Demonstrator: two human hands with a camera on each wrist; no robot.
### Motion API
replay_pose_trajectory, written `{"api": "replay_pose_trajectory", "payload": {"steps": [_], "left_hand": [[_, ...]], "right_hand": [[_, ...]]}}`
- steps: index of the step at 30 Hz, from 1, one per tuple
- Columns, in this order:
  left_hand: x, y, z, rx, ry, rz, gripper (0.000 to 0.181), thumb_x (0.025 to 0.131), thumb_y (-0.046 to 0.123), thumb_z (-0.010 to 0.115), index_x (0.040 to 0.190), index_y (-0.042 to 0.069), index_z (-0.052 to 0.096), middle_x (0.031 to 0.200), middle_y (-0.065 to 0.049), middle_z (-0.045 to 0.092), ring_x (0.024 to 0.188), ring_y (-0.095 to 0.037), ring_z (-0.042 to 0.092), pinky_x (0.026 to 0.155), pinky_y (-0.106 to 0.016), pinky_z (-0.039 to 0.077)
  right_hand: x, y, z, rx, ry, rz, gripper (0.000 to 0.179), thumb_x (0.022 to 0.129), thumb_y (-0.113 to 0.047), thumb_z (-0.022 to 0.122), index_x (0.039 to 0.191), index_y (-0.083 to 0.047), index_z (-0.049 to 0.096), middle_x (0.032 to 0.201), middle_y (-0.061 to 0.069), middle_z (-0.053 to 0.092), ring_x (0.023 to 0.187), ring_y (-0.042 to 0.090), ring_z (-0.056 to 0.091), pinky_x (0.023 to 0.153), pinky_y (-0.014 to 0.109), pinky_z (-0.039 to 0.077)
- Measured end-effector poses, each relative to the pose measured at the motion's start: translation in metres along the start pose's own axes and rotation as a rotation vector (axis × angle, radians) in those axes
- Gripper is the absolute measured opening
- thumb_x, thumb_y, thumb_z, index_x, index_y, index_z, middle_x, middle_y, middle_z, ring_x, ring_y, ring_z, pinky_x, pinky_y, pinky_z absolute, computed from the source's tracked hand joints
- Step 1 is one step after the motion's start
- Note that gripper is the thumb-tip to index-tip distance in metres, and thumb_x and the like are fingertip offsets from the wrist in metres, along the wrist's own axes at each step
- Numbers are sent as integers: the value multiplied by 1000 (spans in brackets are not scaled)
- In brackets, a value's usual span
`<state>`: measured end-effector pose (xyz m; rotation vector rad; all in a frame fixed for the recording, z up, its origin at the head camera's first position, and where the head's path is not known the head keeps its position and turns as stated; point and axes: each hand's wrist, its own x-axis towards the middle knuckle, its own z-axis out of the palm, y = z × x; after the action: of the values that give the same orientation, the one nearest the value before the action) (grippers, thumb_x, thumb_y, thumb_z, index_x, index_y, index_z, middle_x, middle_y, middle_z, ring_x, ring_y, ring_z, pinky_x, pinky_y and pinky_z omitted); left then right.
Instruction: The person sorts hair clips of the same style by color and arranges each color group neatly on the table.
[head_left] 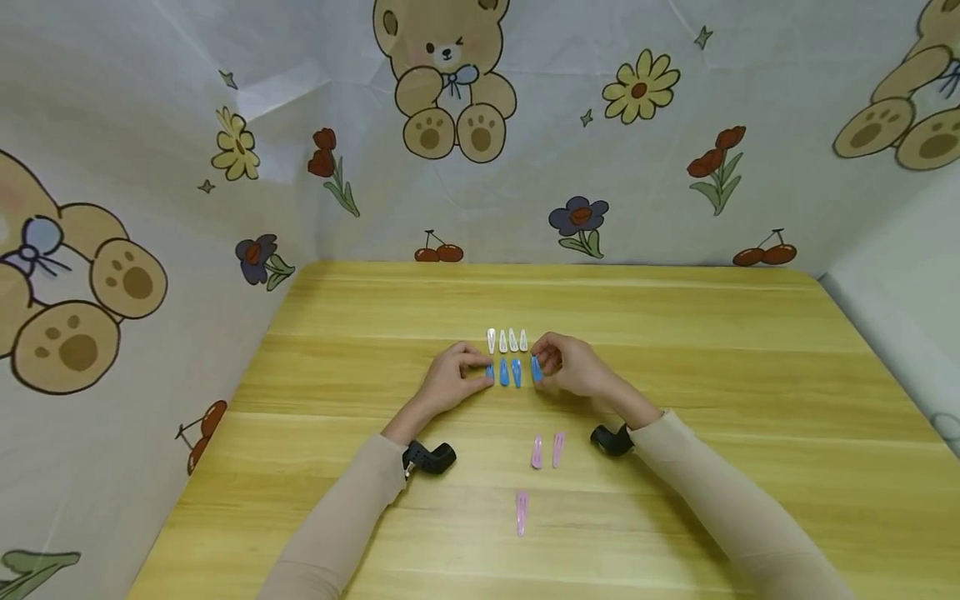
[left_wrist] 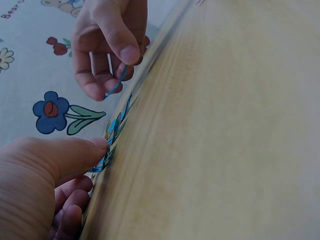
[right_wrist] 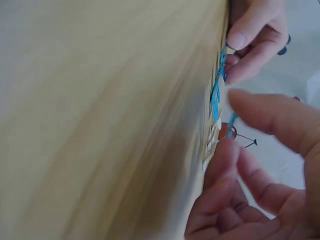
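Pinching 1 lifted blue clip (head_left: 536, 369) in the right hand (head_left: 573, 367), beside 2 middle blue clips (head_left: 505, 372); apparently gripping the leftmost blue clip (head_left: 490, 372) in the left hand (head_left: 452, 380). Could knock neighbours askew if lowered too close.

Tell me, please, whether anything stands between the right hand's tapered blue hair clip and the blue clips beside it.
Nothing visible does: only yellow wooden tabletop shows between the tapered clip in the right hand and the nearest blue clip.
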<state>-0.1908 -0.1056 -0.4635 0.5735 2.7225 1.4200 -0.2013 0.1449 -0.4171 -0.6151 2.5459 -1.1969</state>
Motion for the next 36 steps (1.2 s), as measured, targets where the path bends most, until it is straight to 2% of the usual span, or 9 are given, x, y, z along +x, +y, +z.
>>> {"api": "replay_pose_trajectory", "payload": {"steps": [4, 9, 16, 27, 36], "left_hand": [[1, -2, 1, 5, 0, 9, 28, 84, 17, 78, 110, 8, 75, 106, -2, 63, 76, -13, 48, 68, -25, 40], [0, -2, 0, 7, 4, 2, 29, 82, 17, 79, 110, 9, 75, 105, -2, 64, 76, -14, 47, 69, -25, 39], [0, -2, 0, 7, -4, -9, 29, 83, 17, 79, 110, 8, 75, 106, -3, 64, 77, -14, 47, 69, -25, 39], [3, -3, 1, 7, 3, 0, 28, 82, 16, 79, 109, 9, 76, 105, -2, 64, 75, -14, 47, 68, -25, 39], [2, -4, 1, 4, 0, -9, 29, 82, 18, 80, 110, 10, 75, 107, -1, 63, 76, -14, 47, 68, -25, 39]], "right_hand": [[7, 5, 0, 40, -34, 31, 42, 74, 5, 79, 111, 3, 59, 97, 14, 61, 81, 19, 59, 73, 29, 51], [11, 6, 3, 16, -56, 36, 43, 73, 4, 80, 110, 2, 60, 97, 13, 61, 79, 17, 57, 70, 25, 50], [13, 8, 8, -21, -55, 13, 41, 73, -1, 83, 108, 1, 62, 95, 13, 62, 73, 16, 53, 64, 24, 46], [16, 6, 7, -31, -45, 53, 39, 74, -3, 83, 108, -1, 64, 93, 11, 63, 73, 16, 52, 65, 24, 46], [15, 8, 8, -33, -19, 47, 38, 74, -4, 84, 108, -1, 66, 91, 11, 64, 73, 16, 54, 64, 24, 46]]}}
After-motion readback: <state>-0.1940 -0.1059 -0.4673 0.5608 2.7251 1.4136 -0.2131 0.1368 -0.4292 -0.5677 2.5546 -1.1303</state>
